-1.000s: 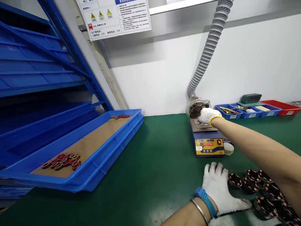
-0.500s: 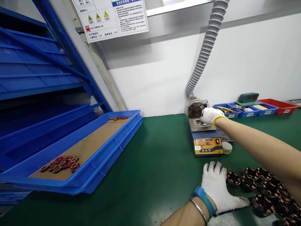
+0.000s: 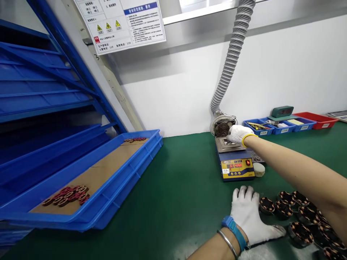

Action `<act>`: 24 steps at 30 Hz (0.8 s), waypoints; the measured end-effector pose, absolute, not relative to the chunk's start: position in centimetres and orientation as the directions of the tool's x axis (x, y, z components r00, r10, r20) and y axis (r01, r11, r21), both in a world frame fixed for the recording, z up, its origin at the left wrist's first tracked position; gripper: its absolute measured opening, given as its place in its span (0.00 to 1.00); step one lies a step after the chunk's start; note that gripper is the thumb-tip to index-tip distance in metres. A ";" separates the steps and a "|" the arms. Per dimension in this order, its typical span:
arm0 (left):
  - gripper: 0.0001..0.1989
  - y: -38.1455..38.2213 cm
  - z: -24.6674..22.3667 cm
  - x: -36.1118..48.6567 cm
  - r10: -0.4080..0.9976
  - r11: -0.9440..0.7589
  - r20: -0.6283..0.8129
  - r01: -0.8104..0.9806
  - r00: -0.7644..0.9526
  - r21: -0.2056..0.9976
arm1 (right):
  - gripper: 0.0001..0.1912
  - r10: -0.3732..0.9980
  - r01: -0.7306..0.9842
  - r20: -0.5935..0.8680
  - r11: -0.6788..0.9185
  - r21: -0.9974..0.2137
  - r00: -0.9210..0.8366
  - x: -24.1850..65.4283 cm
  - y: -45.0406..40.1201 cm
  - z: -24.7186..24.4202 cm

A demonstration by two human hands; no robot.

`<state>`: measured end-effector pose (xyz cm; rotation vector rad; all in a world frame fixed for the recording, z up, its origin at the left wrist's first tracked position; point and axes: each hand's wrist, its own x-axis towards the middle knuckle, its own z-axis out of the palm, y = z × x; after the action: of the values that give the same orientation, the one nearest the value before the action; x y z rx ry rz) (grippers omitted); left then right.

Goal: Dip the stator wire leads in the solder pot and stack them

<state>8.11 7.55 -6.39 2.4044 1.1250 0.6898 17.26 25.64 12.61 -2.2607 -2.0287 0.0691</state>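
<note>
Right hand [image 3: 240, 134] at pot [image 3: 230, 156] by back edge of table [image 3: 187, 180], whether holding anything: cannot tell | left hand [image 3: 248, 218] flat, released | coils [image 3: 308, 215] beside it | likely stiff, fragile-wired; take outer rims

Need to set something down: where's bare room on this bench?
Widest bare patch: green tabletop between the long blue tray and the yellow-fronted unit, back to the wall. A smaller one shows between the blue bins and the right forearm. Crowded: the right front, packed with wound rings.
</note>
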 end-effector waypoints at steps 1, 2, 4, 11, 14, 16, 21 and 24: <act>0.48 7.6 -6.4 8.1 0.790 -0.596 0.263 0.595 0.554 0.539 | 0.25 0.993 0.988 0.034 -0.108 -0.107 0.112 17.6 25.6 12.7; 0.48 7.6 -6.4 8.1 0.790 -0.595 0.259 0.596 0.556 0.539 | 0.25 0.993 0.988 0.037 -0.109 -0.108 0.114 18.0 25.5 12.8; 0.47 7.6 -6.3 8.1 0.790 -0.594 0.253 0.594 0.559 0.542 | 0.26 0.992 0.987 0.055 -0.108 -0.115 0.115 18.5 25.4 13.0; 0.47 7.5 -5.9 8.0 0.787 -0.590 0.220 0.596 0.577 0.545 | 0.23 0.994 0.985 0.052 -0.091 -0.149 0.100 17.4 25.2 13.1; 0.47 7.5 -5.9 8.0 0.782 -0.596 0.218 0.596 0.584 0.538 | 0.22 0.996 0.984 0.021 -0.083 -0.160 0.087 16.9 25.1 12.7; 0.47 7.5 -6.0 8.0 0.780 -0.600 0.224 0.598 0.584 0.532 | 0.23 0.996 0.983 0.007 -0.086 -0.164 0.088 17.3 25.1 12.6; 0.47 7.6 -6.2 8.0 0.781 -0.599 0.230 0.592 0.580 0.539 | 0.25 0.993 0.977 0.041 -0.103 -0.187 0.112 19.4 24.7 13.0; 0.47 7.6 -6.3 8.0 0.783 -0.598 0.239 0.590 0.574 0.543 | 0.24 0.988 0.971 0.071 -0.122 -0.208 0.139 21.3 24.4 12.9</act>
<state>7.99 7.60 -6.29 2.4032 1.1079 0.6513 21.26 24.36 12.85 -2.2073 -1.9331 0.1245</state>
